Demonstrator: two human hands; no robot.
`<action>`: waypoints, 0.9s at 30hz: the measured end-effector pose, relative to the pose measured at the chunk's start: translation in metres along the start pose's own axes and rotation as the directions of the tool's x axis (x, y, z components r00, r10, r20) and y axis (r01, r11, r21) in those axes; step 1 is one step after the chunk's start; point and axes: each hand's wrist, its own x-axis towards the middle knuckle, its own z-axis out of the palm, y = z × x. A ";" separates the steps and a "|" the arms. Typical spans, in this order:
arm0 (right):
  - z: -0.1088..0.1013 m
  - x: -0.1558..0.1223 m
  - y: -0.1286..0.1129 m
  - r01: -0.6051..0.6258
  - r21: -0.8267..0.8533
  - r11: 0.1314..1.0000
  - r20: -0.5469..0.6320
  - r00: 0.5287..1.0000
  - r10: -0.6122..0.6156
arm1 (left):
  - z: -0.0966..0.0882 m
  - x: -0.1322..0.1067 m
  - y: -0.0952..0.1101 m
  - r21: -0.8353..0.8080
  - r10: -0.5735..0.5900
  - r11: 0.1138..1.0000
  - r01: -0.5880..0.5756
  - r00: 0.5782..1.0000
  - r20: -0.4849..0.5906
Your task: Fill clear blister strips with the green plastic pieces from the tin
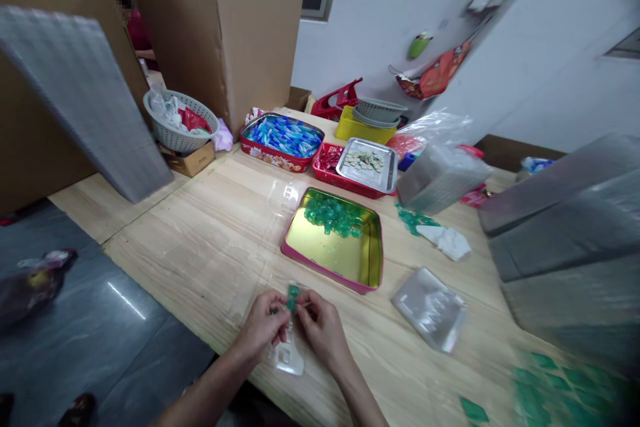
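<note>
Near the table's front edge, my left hand (265,323) and my right hand (320,327) come together over a clear plastic blister tray (289,359). Between their fingertips is a small green translucent plastic piece (293,295), which both hands pinch from either side. Its exact kind is too small to tell. Part of the blister tray is hidden under my hands. Just beyond them lies a gold-lined tin (320,257) with a pink rim, holding a heap of similar green pieces (333,213) toward its far side.
Stacked clear trays stand at the left (95,107) and right (565,233). A plastic pack (431,310) lies right of the tin. Farther back are a tin of blue pieces (285,137), a metal tray (367,165) and a basket (183,127). Green cards (555,380) lie front right.
</note>
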 end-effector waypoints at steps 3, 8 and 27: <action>0.000 0.004 0.000 0.059 -0.155 0.986 -0.035 0.997 -0.066 | -0.001 0.000 0.003 -0.103 -0.065 0.993 0.063 0.998 -0.008; 0.001 0.008 -0.004 0.079 -0.251 0.965 -0.040 0.995 -0.092 | -0.007 -0.001 0.005 -0.250 -0.125 0.961 0.118 0.992 -0.013; -0.002 -0.004 -0.051 0.250 -0.037 0.967 0.245 0.941 -0.234 | -0.008 -0.007 0.008 -0.285 -0.067 0.956 0.069 0.998 0.014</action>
